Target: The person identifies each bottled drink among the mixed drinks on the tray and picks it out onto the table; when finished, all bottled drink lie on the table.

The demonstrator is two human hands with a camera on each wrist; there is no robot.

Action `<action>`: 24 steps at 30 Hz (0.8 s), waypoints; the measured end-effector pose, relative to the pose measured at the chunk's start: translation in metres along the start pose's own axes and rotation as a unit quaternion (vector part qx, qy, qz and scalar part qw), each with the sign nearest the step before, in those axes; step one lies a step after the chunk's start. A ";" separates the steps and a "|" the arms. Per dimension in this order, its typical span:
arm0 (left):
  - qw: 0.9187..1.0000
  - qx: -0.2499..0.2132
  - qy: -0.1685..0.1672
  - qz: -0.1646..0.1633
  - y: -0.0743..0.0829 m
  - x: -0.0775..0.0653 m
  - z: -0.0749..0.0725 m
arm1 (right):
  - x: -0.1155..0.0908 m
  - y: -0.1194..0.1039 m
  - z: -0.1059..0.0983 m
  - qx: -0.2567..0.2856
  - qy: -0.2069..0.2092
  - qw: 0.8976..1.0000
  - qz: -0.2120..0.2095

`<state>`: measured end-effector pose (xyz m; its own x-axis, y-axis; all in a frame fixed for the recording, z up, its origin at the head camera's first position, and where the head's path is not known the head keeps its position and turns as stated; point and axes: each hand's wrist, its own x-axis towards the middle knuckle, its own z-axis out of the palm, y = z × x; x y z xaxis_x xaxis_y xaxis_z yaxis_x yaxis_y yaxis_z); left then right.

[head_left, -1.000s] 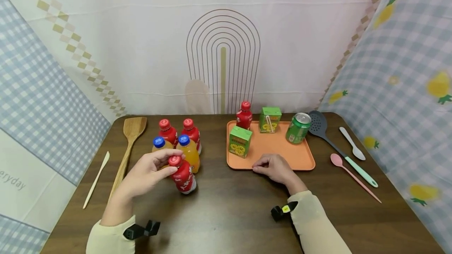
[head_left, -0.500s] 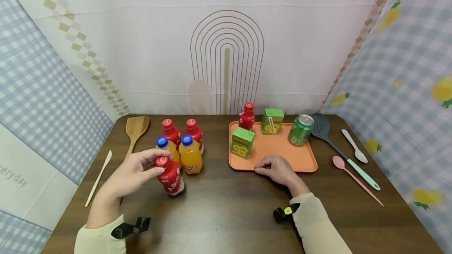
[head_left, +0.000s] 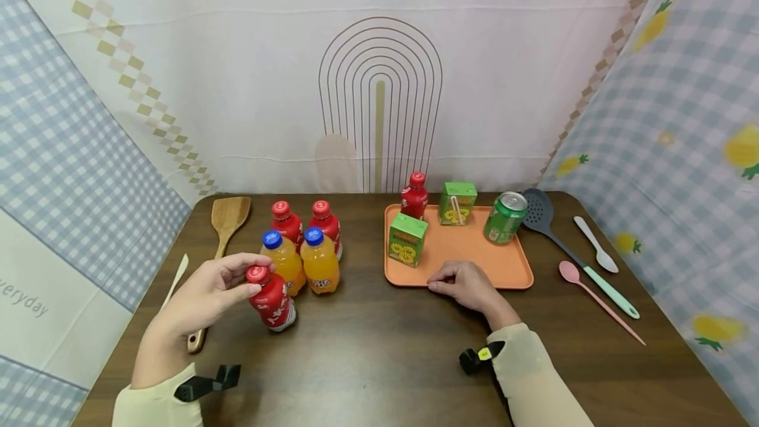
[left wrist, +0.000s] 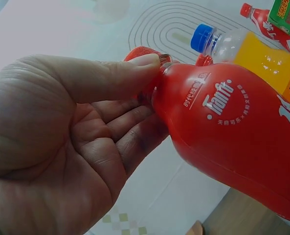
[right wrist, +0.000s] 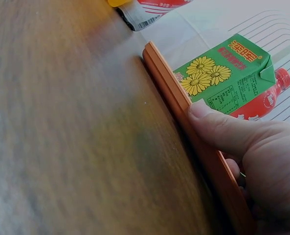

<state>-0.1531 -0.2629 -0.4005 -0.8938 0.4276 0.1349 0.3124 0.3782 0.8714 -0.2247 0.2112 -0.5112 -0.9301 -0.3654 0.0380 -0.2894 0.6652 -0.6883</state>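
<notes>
My left hand (head_left: 204,295) pinches a red cola bottle (head_left: 273,302) by its neck, just under the red cap. Thumb and fingers meet around that neck in the left wrist view, where the red bottle (left wrist: 233,132) fills the right half. I cannot tell whether its base touches the table. Close behind it stand two orange soda bottles (head_left: 320,267) with blue caps, and two more red bottles (head_left: 287,221) behind those. My right hand (head_left: 465,285) grips the front rim of an orange tray (head_left: 456,275), the thumb on the outer side in the right wrist view.
On the tray stand two green drink cartons (head_left: 406,240), a green can (head_left: 505,217) and a red bottle (head_left: 414,198). A wooden spatula (head_left: 230,215) and white knife (head_left: 180,274) lie left. A slotted turner (head_left: 538,211), pink spoon (head_left: 569,273) and white spoon (head_left: 595,244) lie right.
My left hand has carried the red bottle leftward, from in front of the right orange soda bottle to in front of the left one. The right hand stays on the tray rim.
</notes>
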 end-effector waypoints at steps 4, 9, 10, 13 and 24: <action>1.000 -0.001 -0.001 -0.002 -0.001 -0.001 -0.001 | 0.000 0.001 0.000 0.002 -0.001 1.000 0.001; 1.000 -0.003 -0.004 -0.008 0.000 -0.002 -0.003 | 0.000 0.001 0.000 0.002 0.000 1.000 0.000; 1.000 -0.003 -0.005 -0.009 0.000 -0.002 -0.003 | 0.000 0.001 0.000 0.002 0.000 1.000 0.000; 1.000 -0.004 -0.003 -0.016 0.001 -0.003 -0.003 | 0.000 0.001 0.000 0.002 -0.002 1.000 0.001; 0.999 -0.014 0.012 -0.033 0.001 -0.005 -0.005 | -0.001 -0.001 0.000 -0.001 -0.002 1.000 -0.001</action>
<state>-0.1503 -0.2687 -0.3978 -0.9200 0.3819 0.0882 0.2439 0.3817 0.8915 -0.2239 0.2110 -0.5104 -0.9290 -0.3683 0.0363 -0.2907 0.6658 -0.6872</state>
